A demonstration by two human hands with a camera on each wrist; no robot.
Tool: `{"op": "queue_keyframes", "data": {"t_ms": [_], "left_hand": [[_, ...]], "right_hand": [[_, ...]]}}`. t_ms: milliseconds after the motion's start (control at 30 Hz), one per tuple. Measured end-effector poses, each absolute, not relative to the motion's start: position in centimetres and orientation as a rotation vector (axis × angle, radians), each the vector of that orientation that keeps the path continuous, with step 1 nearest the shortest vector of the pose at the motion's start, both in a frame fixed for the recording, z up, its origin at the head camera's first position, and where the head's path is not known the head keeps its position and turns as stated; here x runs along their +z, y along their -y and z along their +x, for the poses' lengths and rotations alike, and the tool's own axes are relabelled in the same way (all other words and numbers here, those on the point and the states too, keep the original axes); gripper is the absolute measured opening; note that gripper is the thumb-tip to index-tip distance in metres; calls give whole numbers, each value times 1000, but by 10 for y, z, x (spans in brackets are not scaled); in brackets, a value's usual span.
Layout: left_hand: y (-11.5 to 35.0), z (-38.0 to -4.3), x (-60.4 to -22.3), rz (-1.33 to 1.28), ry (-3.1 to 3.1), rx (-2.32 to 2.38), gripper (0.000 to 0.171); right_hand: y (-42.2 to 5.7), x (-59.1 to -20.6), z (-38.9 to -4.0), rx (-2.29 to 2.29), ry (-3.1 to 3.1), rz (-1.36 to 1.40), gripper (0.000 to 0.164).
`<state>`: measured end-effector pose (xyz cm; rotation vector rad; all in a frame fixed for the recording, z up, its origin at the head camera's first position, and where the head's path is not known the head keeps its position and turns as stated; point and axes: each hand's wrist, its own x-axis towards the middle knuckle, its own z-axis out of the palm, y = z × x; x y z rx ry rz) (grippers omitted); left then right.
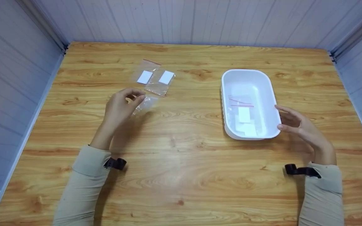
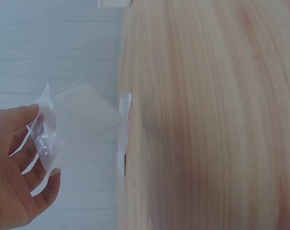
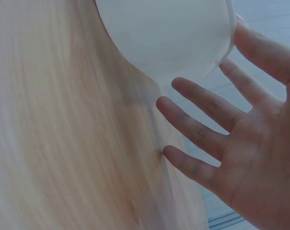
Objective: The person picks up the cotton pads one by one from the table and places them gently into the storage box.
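My left hand (image 1: pixel 121 105) pinches a clear plastic bag (image 1: pixel 147 103) between thumb and fingers, above the left part of the table. In the left wrist view this crinkled bag (image 2: pixel 46 132) shows at the fingertips, with a pale translucent flap (image 2: pixel 87 110) beyond it. My right hand (image 1: pixel 300 125) touches the right rim of a white plastic basket (image 1: pixel 276 117) with thumb and index finger. The right wrist view shows the other fingers (image 3: pixel 197 129) spread out beside the basket. Inside the basket lie small clear zip bags (image 1: pixel 241 99) with white cards (image 1: pixel 244 115).
Two more clear zip bags lie beyond my left hand, overlapping, each with a white card (image 1: pixel 145 77) (image 1: pixel 166 77). The wood-grain table (image 1: pixel 181 175) is bordered by pale panel walls (image 1: pixel 193 22) at the back and both sides.
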<state>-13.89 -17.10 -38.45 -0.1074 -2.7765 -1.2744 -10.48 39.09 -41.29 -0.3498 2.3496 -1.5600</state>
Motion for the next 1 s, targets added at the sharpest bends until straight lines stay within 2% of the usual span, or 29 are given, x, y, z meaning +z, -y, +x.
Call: {"op": "queue_keyframes", "data": {"t_ms": [1000], "left_hand": [[113,-143,-383,-278,2746,-1248,16]], "right_hand": [[-391,-413,-105,-1516,-2371,-324,63]]}}
